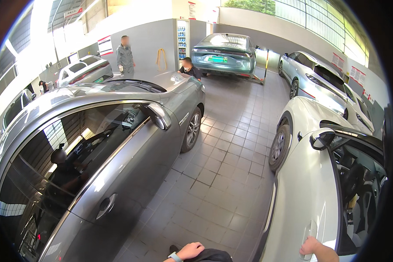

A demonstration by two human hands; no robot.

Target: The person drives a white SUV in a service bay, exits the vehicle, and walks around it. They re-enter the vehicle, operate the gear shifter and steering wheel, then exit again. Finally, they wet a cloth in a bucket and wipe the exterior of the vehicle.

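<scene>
At the bottom right, my right hand is closed around the lower part of the door handle on a white car. The window above that door gives a view of the seats inside. My left hand hangs low in front of my dark clothing, with a light-banded watch on its wrist. Its fingers are curled downward, and whether they hold anything is hidden. To the left stands a grey car, its front door handle untouched.
A tiled floor aisle runs between both cars. Their side mirrors jut into it. One person crouches at the grey car's front; another stands behind it. Ahead, a teal car stands beside a striped post. A silver car is at right.
</scene>
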